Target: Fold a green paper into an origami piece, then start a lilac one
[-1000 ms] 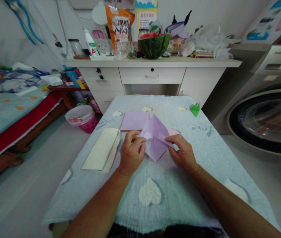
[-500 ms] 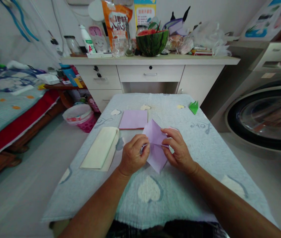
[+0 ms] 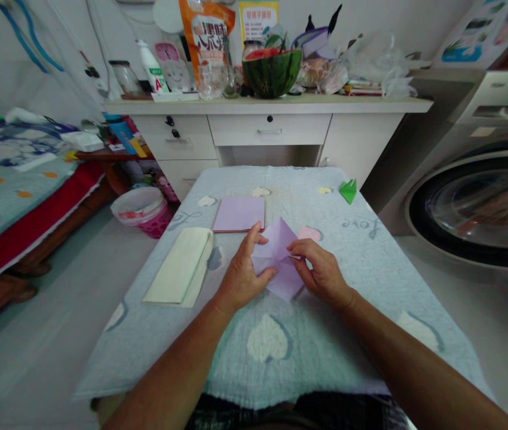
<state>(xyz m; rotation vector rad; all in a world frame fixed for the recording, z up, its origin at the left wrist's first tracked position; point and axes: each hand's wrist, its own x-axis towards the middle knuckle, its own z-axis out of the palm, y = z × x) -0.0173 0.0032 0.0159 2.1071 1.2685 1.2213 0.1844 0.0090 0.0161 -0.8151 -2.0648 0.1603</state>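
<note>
A creased sheet of purple origami paper (image 3: 283, 278) lies between my hands, its folds standing up from the table. My right hand (image 3: 323, 269) pinches the paper's right corner between thumb and fingers. At the sheet's left side is my left hand (image 3: 245, 269), thumb and fingers spread apart; the thumb touches the lower left part. Behind it sits a flat stack of square paper (image 3: 239, 213), purple on top with a red edge below. A folded pale yellow-green paper or cloth (image 3: 180, 266) lies to the left. A small green folded paper piece (image 3: 348, 191) rests near the far right corner.
A light blue cloth with hearts (image 3: 268, 338) covers the table. Beyond stands a white cabinet (image 3: 272, 129) bearing a cut watermelon (image 3: 272, 74), jars and bags. A pink bin (image 3: 144, 212) and a bed are left; a washing machine (image 3: 482, 197) is right.
My left hand has let go of its pinch and spread its fingers along the paper's left side. The purple sheet has opened flatter. My right hand still pinches its right corner.
</note>
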